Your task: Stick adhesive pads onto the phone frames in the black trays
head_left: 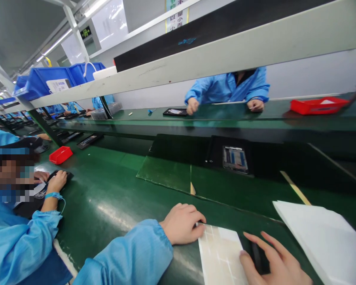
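Observation:
A cream-and-white sheet of label-like patches [222, 253] lies on the green bench in front of me. My left hand [184, 224] is closed, thumb and forefinger pinching the sheet's upper left corner; a small dark spot shows between those fingers. At the sheet's right edge, my right hand [277, 263] curls around a dark object [258, 257], whose kind I cannot make out. Its thumb reaches the edge of the sheet, and its forefinger and middle finger stretch forward. White paper sheets [323, 237] lie to the right of that hand.
Beyond my hands, a conveyor belt [172, 158] carries a black tray [215, 154] with a device frame [235, 159]. On the left sits a co-worker [26, 241], near a red bin [61, 154]. Another person [228, 89] works across the line. A shelf beam [195, 63] crosses overhead.

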Tool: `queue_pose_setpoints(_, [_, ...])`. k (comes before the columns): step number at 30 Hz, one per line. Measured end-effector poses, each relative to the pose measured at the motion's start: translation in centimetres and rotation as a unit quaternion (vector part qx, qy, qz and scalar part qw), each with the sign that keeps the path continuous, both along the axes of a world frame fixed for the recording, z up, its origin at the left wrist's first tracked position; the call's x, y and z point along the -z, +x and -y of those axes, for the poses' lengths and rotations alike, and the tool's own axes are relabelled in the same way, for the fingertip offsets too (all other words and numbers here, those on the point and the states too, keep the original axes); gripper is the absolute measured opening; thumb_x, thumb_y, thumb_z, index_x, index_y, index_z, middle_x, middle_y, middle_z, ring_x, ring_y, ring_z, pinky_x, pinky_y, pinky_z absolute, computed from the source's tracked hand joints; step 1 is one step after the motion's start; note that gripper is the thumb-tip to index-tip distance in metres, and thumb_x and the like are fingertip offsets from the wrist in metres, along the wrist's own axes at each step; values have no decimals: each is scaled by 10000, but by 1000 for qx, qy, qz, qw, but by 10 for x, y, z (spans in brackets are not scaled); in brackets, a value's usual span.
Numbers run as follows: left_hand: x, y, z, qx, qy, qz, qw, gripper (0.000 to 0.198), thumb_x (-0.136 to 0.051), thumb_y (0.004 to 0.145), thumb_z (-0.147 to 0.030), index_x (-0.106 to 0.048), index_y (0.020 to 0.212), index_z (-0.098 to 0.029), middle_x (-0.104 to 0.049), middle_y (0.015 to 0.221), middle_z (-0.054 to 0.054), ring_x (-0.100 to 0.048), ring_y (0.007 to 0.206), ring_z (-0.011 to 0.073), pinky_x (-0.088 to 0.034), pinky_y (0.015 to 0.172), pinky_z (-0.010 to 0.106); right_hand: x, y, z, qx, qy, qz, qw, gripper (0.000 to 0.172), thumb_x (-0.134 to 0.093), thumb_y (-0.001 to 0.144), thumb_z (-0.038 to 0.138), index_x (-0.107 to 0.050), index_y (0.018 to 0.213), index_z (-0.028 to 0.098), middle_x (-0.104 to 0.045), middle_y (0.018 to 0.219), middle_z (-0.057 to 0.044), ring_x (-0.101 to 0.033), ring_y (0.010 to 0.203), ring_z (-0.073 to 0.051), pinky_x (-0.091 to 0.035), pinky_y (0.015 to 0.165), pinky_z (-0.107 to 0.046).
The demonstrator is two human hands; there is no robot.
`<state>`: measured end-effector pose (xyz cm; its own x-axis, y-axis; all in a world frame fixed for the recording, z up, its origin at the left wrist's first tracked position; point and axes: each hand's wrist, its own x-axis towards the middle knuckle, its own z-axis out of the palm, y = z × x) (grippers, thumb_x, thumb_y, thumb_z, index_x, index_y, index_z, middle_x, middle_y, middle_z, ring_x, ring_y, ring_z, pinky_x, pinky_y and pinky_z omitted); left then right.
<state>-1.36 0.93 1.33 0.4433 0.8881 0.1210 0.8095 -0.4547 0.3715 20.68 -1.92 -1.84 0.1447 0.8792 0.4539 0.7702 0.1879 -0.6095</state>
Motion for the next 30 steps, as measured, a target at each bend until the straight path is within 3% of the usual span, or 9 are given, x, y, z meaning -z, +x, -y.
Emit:
queue_pose_setpoints(6, [-2,-1,3,6,5,42,999,145,-561,921,-270,-656,1020,-222,-657,951,12,-594,930,167,-421,848,316,-3,-4,10,-29,2,-25,999,355,-419,817,218,-620,1106,177,-569,1224,-152,-568,1154,-325,-457,980,-516])
queue_pose_setpoints(11, [-2,-4,10,2,2,97,995,163,-529,940,-274,-654,1025,-215,-633,911,19,-586,858,157,-432,802,303,-1,-2,12,-26,-26,-57,998,380,-428,849,198,-592,1192,177,-626,1164,-123,-622,997,-262,-519,901,-455])
queue_pose_setpoints(14, [-6,-4,3,-36,24,144,989,205,-482,947,-270,-636,1067,-208,-608,897,26,-581,812,145,-460,759,272,0,-2,12,-6,-31,-97,995,362,-442,865,225,-608,1183,181,-685,1082,-104,-632,866,-236,-538,845,-435])
queue_pose_setpoints(17, [-18,8,-26,-87,33,90,992,229,-453,945,-257,-623,1091,-209,-613,886,27,-596,815,148,-477,782,262,-1,-4,11,15,-45,-145,988,368,-444,898,273,-622,1202,168,-701,1003,-106,-638,812,-229,-547,800,-417])
queue_pose_setpoints(20, [-30,37,-74,-107,16,31,994,294,-459,948,-255,-589,1210,-225,-645,895,34,-628,857,168,-479,834,275,-4,-6,11,6,-37,-189,981,381,-447,916,293,-604,1236,158,-708,1049,-124,-654,817,-226,-545,806,-404])
queue_pose_setpoints(24, [-37,79,-134,-149,-16,-24,988,468,-499,938,-264,-458,1400,-209,-687,1030,119,-658,1003,259,-473,916,365,-11,-5,11,3,-31,-240,970,330,-476,922,311,-610,1183,161,-726,1041,-125,-678,813,-224,-550,775,-370])
queue_pose_setpoints(27, [-37,95,-158,-178,-36,-50,982,438,-503,941,-284,-478,1365,-177,-684,1078,173,-654,1066,305,-459,958,427,-17,-3,13,-13,-43,-269,962,331,-469,945,327,-600,1206,175,-737,917,-79,-685,737,-210,-547,732,-342])
queue_pose_setpoints(30, [-39,93,-164,-183,-40,-46,981,315,-502,948,-289,-551,1240,-180,-679,1099,181,-637,1116,316,-436,998,459,-21,-2,14,-39,-34,-270,962,312,-425,961,283,-638,1174,202,-735,908,-59,-702,806,-213,-539,772,-332])
